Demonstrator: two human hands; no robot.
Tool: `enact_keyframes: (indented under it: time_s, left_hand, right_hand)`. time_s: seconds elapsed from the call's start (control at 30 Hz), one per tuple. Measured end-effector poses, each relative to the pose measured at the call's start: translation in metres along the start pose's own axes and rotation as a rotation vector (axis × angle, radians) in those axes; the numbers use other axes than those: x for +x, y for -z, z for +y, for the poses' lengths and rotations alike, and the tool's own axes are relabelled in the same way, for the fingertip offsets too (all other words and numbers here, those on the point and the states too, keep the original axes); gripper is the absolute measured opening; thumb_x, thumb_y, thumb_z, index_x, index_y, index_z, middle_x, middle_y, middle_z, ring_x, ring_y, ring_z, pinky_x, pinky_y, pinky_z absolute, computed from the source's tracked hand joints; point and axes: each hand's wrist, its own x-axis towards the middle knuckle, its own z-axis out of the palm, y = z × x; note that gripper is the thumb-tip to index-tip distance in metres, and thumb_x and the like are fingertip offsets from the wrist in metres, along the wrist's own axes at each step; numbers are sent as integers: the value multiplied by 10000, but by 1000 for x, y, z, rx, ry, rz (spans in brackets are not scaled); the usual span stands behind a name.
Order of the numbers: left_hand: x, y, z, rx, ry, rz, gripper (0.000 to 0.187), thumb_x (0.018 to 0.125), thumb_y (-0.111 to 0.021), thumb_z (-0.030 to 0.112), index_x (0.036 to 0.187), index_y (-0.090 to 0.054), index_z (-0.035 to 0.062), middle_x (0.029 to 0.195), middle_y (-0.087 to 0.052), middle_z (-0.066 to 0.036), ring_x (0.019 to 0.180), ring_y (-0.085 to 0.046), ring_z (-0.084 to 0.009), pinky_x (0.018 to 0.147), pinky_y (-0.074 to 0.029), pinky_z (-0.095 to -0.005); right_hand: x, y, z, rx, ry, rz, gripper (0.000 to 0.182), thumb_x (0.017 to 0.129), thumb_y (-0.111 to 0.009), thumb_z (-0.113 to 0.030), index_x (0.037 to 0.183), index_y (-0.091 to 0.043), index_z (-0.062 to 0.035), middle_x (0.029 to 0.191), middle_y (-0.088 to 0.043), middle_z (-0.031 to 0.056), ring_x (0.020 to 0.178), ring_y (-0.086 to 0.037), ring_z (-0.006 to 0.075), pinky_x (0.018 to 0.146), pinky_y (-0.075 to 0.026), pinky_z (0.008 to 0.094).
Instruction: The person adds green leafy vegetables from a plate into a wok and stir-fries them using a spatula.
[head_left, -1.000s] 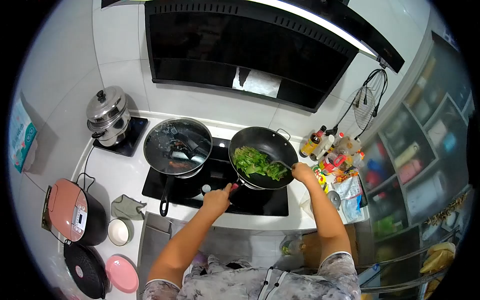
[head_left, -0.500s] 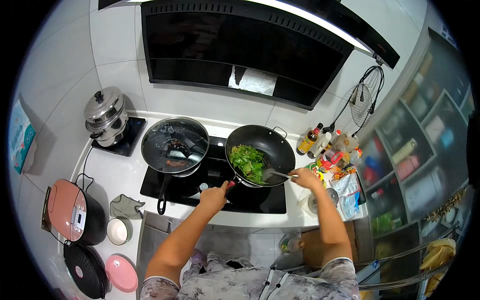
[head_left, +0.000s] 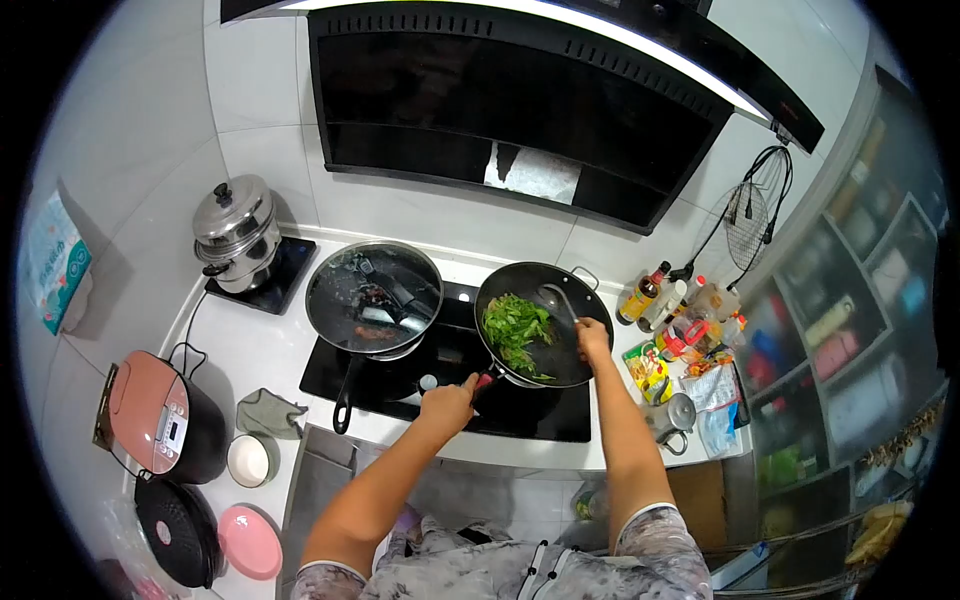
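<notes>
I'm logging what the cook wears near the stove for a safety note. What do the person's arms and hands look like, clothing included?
Both arms are bare from the upper arm down. The left hand and right hand wear no gloves; no watch or rings are discernible. Short sleeves end above the elbows, in pale grey-white fabric with a mottled, marbled print and a scalloped edge.

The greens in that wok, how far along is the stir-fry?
Done: the greens are in the wok on the stove. In hand: the left hand grips the wok's handle, the right hand works a spatula. Left: leaves look bright green, and nothing is dished out.
</notes>
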Motion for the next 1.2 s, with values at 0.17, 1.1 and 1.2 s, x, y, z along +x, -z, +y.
enact_keyframes:
  time_s: [0.17,1.1,1.2]
  left_hand:
    - [-2,3,2,7,-30,4,607,735,-618,208,1304,-412,156,709,-640,-113,632,-632,-291,542,-493,-415]
    - [-2,4,2,-38,-2,-16,588,742,-614,198,1292,-412,144,738,-647,-133,663,-637,-301,555,-487,-424]
    - [1,2,1,-13,15,-23,563,736,-579,129,1283,-444,125,779,-660,-111,692,-645,-276,580,-504,-390]
  right_hand:
    - [-20,1,-36,340,-237,-445,319,862,-518,-155,1166,-536,-58,528,-392,18,359,-305,106,325,-207,262]
    - [-16,-19,-17,-212,279,84,318,803,-584,-228,1063,-623,-48,1002,-629,188,972,-590,337,831,-459,370]
    - [-8,-32,-11,-218,313,-136,344,789,-599,-240,1103,-616,-101,1023,-621,187,974,-587,337,836,-458,382]
